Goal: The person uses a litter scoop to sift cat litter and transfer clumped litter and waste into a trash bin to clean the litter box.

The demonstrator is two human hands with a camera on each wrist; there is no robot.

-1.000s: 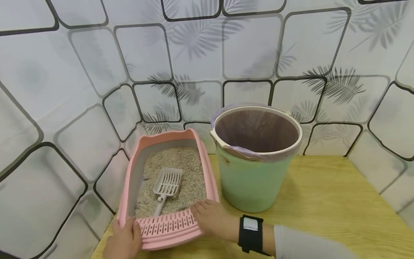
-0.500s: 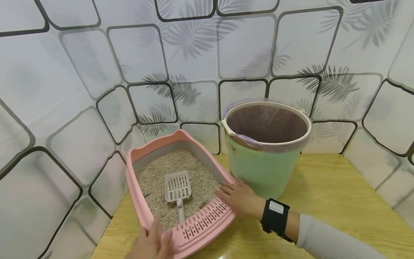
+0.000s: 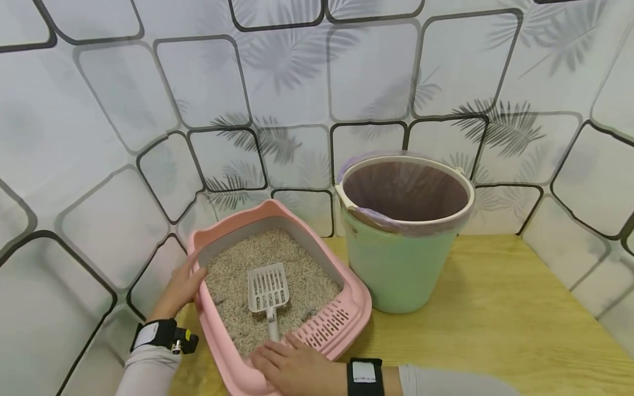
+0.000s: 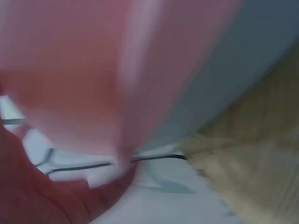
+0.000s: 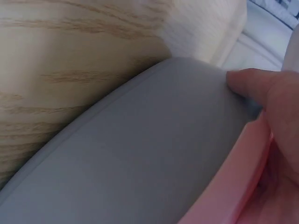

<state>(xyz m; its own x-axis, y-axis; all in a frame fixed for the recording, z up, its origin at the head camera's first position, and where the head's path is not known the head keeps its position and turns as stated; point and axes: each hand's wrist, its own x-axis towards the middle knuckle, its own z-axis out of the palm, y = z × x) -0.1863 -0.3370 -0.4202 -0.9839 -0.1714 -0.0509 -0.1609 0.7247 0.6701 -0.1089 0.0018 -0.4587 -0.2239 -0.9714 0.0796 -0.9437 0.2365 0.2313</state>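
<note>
A pink and grey litter box (image 3: 356, 308) stands turned at an angle on the table, filled with sandy litter (image 3: 277, 242). On the litter lies a light grey slotted litter scoop (image 3: 269, 289), its handle towards the front. My left hand (image 3: 178, 286) grips the box's left rim near the back corner; the left wrist view is blurred, showing the hand (image 4: 51, 191) against the pink rim. At the front corner my right hand (image 3: 297, 366) holds the pink edge, fingers over the top. In the right wrist view its thumb (image 5: 254, 84) lies along the grey outer wall.
Right behind the box stands a green bucket (image 3: 396, 264) with a white rim and a purple bag lining it. Patterned white sheeting (image 3: 376, 71) closes off the back and sides. The wooden table (image 3: 500, 308) extends to the right.
The litter box has turned clockwise, its front swinging right to left of the bucket. My left hand has moved from the front corner up the left rim; my right hand has slid to the front edge.
</note>
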